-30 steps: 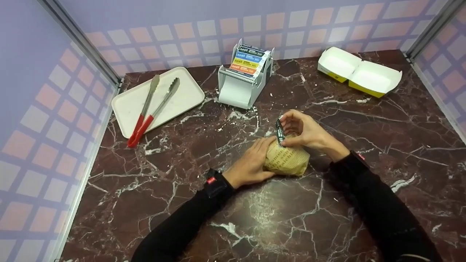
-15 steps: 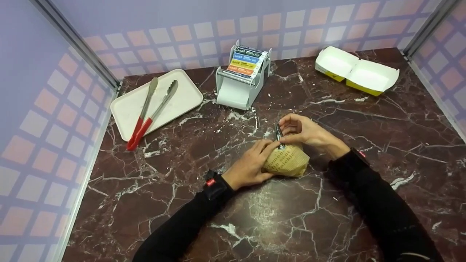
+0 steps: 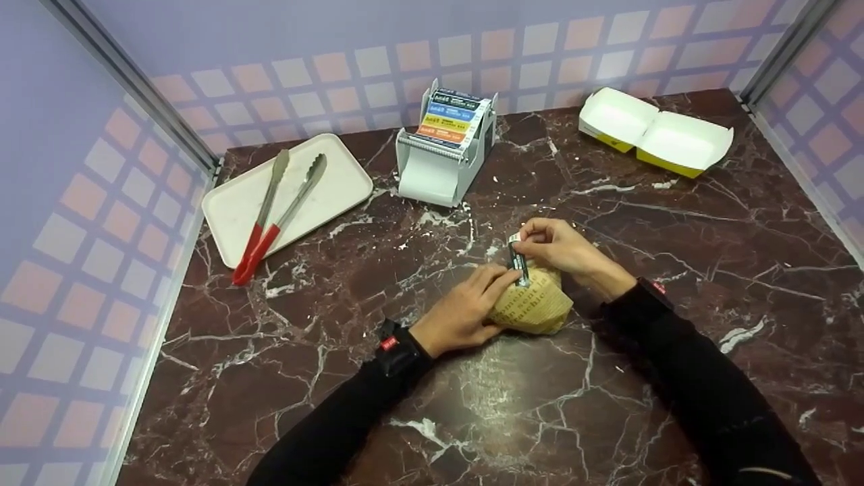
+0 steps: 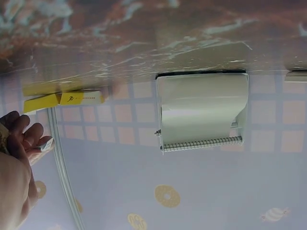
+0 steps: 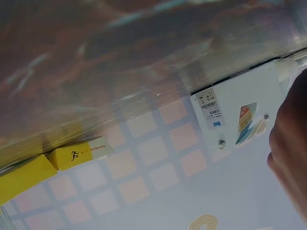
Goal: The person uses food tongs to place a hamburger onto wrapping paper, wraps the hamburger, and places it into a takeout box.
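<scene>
A rounded bundle wrapped in printed tan paper (image 3: 533, 310), burger-sized with its contents hidden, sits on the marble-look table. My left hand (image 3: 459, 314) grips its left side, thumb low in front, index finger pressing the lower part of a dark label strip (image 3: 518, 260). My right hand (image 3: 563, 253) pinches the strip's pale upper end between thumb and index finger; its lower end lies against the paper. In the left wrist view, fingers crowd the left edge, with a bit of the label strip (image 4: 45, 143) showing. The right wrist view catches only part of my right hand (image 5: 290, 148).
Behind the hands stands a label dispenser (image 3: 442, 152) with several coloured label rolls. A white tray (image 3: 331, 196) at left carries red-handled tongs (image 3: 270, 209). An open yellow-and-white clamshell box (image 3: 685, 138) lies at back right. Patterned walls (image 3: 439, 40) enclose the table.
My left index finger has come down onto the label strip. My right fingertips have shifted to its upper end, and more of the strip's printed face now shows. The view has shifted slightly.
</scene>
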`<state>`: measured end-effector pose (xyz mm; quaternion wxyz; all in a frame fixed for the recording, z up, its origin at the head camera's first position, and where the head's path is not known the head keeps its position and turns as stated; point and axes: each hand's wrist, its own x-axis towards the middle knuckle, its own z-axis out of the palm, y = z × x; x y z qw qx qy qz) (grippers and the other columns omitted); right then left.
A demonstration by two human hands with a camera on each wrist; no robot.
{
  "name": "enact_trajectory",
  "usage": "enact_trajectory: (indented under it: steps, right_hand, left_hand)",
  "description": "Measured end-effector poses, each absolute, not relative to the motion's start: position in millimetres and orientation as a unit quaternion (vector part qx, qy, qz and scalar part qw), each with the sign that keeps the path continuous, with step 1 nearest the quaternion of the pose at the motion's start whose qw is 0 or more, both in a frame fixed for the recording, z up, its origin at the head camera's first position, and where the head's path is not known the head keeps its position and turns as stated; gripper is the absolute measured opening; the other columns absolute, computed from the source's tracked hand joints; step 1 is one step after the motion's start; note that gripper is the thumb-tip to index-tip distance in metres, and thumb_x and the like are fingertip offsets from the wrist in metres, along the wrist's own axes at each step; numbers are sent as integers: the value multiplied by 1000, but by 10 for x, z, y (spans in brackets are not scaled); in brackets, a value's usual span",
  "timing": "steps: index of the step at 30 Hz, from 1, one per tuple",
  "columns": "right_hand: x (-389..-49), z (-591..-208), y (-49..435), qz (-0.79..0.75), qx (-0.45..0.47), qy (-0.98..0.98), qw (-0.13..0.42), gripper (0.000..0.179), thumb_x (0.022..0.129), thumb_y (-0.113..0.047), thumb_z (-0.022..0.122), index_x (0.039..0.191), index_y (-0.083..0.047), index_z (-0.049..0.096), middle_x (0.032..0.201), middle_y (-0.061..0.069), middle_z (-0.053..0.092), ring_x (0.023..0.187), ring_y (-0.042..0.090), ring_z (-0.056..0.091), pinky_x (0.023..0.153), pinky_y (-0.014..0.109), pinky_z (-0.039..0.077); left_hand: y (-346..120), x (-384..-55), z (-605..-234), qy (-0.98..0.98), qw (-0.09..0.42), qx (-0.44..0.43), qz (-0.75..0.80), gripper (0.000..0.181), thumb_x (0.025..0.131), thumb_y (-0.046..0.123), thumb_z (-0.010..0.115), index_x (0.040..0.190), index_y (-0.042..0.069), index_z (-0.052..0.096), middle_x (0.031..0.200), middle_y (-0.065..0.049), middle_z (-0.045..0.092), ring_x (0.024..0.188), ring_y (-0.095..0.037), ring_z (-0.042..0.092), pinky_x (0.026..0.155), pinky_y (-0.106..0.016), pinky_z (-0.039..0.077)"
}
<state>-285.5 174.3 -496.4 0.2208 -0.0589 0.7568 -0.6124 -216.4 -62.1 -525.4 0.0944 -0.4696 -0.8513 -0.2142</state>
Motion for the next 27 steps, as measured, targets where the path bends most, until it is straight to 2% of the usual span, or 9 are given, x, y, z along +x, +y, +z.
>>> enact_trajectory:
  steps: [6, 16, 23, 27]
  right_hand:
    - [-2821, -4983, 1738, -597, -64, 766, 230, 8, 97, -10, 68, 93, -11, 61, 82, -3, 64, 66, 6, 55, 60, 17, 50]
    - [-2796, -4959, 1759, -564, -63, 785, 250, 8, 94, -9, 69, 88, -10, 63, 76, -6, 56, 61, 3, 48, 55, 15, 43]
    - [-2809, -4949, 1796, -548, -88, 782, 284, 6, 94, -8, 65, 89, -10, 63, 69, -9, 51, 57, 2, 43, 52, 15, 38]
    - [-2808, -4970, 1810, -525, -107, 790, 297, 10, 97, -7, 62, 88, -10, 63, 70, -9, 51, 59, 2, 44, 54, 16, 38]
  left_hand:
    - [-623, -2161, -5268, -841, 123, -492, -187, 96, 77, 25, 90, 154, 1, 38, 142, -14, 49, 131, -26, 54, 117, -30, 44]
    - [-617, -2146, -5261, -835, 151, -506, -156, 89, 82, 28, 86, 152, 1, 39, 138, -15, 48, 127, -25, 56, 110, -29, 52]
    - [-635, -2126, -5278, -827, 184, -516, -127, 88, 82, 29, 85, 152, 2, 39, 154, -23, 39, 130, -30, 56, 105, -32, 56]
    - [-629, -2122, -5278, -822, 195, -522, -121, 84, 82, 28, 85, 149, 2, 43, 155, -20, 45, 133, -28, 52, 108, -31, 53]
